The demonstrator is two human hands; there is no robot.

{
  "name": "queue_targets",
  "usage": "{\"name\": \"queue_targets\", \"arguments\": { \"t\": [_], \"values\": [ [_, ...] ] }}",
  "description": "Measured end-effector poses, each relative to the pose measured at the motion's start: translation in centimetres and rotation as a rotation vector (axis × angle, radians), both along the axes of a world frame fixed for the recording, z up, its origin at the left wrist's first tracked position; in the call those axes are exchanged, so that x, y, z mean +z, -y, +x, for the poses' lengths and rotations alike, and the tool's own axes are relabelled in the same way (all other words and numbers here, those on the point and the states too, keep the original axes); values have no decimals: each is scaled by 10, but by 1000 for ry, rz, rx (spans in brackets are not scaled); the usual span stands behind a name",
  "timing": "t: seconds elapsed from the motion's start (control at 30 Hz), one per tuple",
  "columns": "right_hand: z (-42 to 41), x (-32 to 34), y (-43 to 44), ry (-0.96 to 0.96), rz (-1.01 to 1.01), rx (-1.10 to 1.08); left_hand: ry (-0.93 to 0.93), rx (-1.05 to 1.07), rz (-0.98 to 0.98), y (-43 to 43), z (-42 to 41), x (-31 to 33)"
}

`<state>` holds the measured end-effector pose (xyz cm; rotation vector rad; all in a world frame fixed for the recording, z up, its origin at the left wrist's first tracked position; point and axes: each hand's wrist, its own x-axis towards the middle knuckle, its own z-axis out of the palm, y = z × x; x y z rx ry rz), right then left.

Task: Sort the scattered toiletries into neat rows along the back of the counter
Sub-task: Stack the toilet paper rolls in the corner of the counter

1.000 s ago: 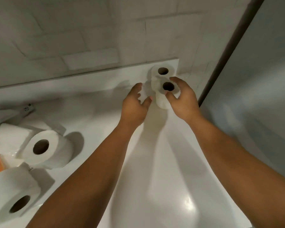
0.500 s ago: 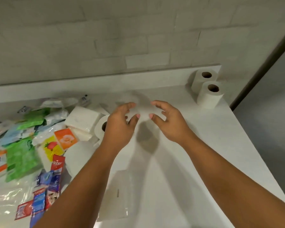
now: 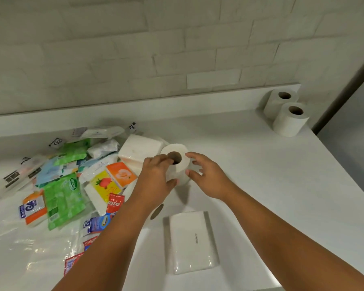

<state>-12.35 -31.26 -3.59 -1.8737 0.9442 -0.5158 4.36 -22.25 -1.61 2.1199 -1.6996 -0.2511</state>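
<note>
Right at the middle of the head view, a toilet roll (image 3: 176, 162) lies tipped, its core opening facing up toward the camera and its long axis slanting down toward the lower right. The left hand (image 3: 158, 181) touches its left side, fingers curled around the near edge, though a firm grip cannot be confirmed. The right hand (image 3: 208, 177) hangs half open just right of it, holding nothing, fingertips close to the paper. So the roll sits between both hands, the left nearer. Two upright rolls (image 3: 288, 114) stand at upper right on the counter (image 3: 261, 185). Scattered packets (image 3: 72, 181) crowd the left.
</note>
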Motion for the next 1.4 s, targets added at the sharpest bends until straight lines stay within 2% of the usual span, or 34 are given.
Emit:
{"name": "queue_targets", "arguments": {
  "t": [0.17, 0.4, 0.57, 0.7, 0.83, 1.1, 1.27, 1.4],
  "values": [
    [6, -9, -11, 11, 35, -33, 185, -52, -28, 2, 5, -9],
    [-1, -8, -13, 55, 98, -46, 197, -86, -100, 8, 1, -10],
    [-28, 3, 4, 129, 134, -52, 53, -92, -166, 14, -10, -6],
    [-55, 7, 23, 124, 141, -70, -145, -80, -197, 26, -23, 7],
    [-82, 18, 40, 164, 141, -65, -364, -192, -108, 46, -40, 22],
    [-156, 39, 73, 246, 197, 1, -582, -393, -18, 87, -104, 43],
    [-200, 40, 96, 302, 207, -92, -847, -247, -95, 125, -152, 37],
    [-229, 39, 125, 346, 220, -141, -783, -85, -166, 156, -193, 39]
  ]
}}
